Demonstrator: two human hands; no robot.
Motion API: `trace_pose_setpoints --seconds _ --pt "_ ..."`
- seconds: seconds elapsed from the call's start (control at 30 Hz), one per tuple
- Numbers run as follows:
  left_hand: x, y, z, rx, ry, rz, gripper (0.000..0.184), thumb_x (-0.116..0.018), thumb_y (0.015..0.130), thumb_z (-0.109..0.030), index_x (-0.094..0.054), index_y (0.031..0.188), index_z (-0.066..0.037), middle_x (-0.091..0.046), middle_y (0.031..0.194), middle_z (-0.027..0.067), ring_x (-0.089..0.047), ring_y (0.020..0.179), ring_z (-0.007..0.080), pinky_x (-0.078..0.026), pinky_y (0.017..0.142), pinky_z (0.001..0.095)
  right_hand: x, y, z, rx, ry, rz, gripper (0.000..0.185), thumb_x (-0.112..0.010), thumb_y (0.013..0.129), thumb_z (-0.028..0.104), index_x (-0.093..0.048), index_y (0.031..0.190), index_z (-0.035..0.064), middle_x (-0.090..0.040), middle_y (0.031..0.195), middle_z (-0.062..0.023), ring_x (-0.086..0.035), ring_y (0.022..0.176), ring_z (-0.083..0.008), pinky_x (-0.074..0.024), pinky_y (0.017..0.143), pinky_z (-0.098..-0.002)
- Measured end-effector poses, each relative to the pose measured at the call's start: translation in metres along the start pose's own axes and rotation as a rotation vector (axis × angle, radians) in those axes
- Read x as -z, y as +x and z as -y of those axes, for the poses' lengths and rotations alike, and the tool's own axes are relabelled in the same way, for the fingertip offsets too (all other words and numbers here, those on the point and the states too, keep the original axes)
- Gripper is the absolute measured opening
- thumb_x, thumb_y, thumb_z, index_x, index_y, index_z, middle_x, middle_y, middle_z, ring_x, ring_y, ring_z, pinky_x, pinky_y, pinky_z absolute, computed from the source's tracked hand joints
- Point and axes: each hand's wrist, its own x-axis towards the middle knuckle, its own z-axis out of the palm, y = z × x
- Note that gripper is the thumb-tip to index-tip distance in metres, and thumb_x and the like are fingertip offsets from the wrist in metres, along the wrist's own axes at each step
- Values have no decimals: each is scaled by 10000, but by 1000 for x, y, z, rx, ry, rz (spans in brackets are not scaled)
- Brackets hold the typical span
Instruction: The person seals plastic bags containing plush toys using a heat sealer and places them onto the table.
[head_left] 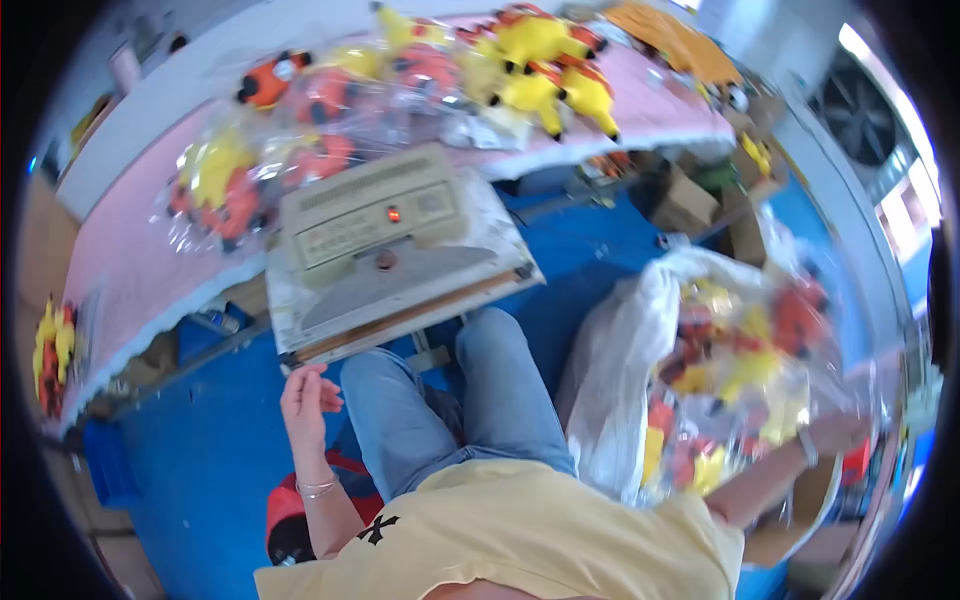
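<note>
My left hand [312, 396] is raised beside my left knee, just below the near left corner of the sealing machine [375, 215]. Its fingers are loosely bent and apart, with nothing in them. Out to the far right, my right hand [838, 434] is smeared by motion beside a large white sack [612, 365]. A red and yellow plush toy in clear plastic [800, 315] is blurred above the sack; its plastic reaches down to my right hand, which appears to grip it. Several bagged plush toys [710, 465] fill the sack. Red digits glow on the machine's panel.
Bagged plush toys [215, 180] and unbagged yellow ones [535, 95] lie on the pink-covered table [130, 270] behind the machine. Cardboard boxes [690, 205] stand under its right end. A fan [855, 115] is at the far right, and a blue bin [108, 462] at left.
</note>
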Motion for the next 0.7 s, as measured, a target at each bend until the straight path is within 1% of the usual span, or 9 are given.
trace_pose_setpoints --seconds 0.17,0.2,0.23,0.27,0.33,0.4,0.57,0.6,0.7 --pt "6 6 1 37 -53 -15 183 -453 908 -143 -591 954 -31 -584 649 52 -510 503 105 -422 470 195 30 7 -41 -316 531 130 429 -540 847 299 -384 1193 98 -425 1151 -97 -410 1007 -215 -321 848 -319" --pt "5 7 -1 28 -56 -7 180 -454 906 -137 -591 953 -31 -584 649 52 -507 502 104 -421 469 195 19 -6 -64 -401 548 296 210 -541 845 193 -579 984 41 -596 873 -88 -557 707 -153 -449 606 -238" --pt "3 7 -2 23 -61 4 177 -455 904 -132 -592 952 -30 -584 650 52 -505 501 103 -420 468 195 -5 -31 -65 -405 561 310 210 -541 845 193 -579 984 41 -596 873 -88 -557 707 -153 -449 606 -238" --pt "1 7 -3 19 -64 20 174 -456 903 -127 -592 951 -30 -584 650 52 -502 500 102 -419 466 194 -37 -77 -43 -421 237 516 244 -487 883 197 -555 1017 5 -571 925 -123 -544 783 -205 -450 702 -294" --pt "2 7 -3 11 -69 29 171 -457 901 -121 -593 950 -29 -583 650 52 -499 499 101 -418 465 194 -96 -174 5 -90 -59 730 250 -487 886 194 -551 1042 10 -569 932 -112 -542 806 -206 -444 735 -284" --pt "5 5 -3 -5 -74 32 169 -458 900 -120 -592 944 -27 -581 643 56 -487 480 103 -409 446 196 -152 -221 52 -801 123 863 255 -541 842 174 -562 1065 52 -605 926 -73 -561 817 -152 -434 716 -221" --pt "19 -6 -4 -20 -64 -12 160 -463 894 -109 -592 937 -26 -577 638 59 -474 473 101 -400 439 196 -285 -383 137 -368 298 1517 294 -587 811 191 -590 1047 16 -628 913 -84 -578 770 -145 -452 695 -220" --pt "22 -10 -4 -15 -59 -32 156 -464 892 -104 -592 937 -26 -576 639 58 -474 479 100 -400 444 194 -314 -409 154 49 267 1565 294 -588 801 166 -592 1046 4 -632 902 -78 -577 786 -158 -452 685 -239" --pt "35 -23 2 1 -46 -93 149 -467 887 -97 -588 937 -26 -571 634 60 -469 480 99 -398 449 191 -396 -490 198 310 195 1529 396 -614 744 266 -581 1066 36 -625 1009 -123 -587 884 -288 -466 768 -338"
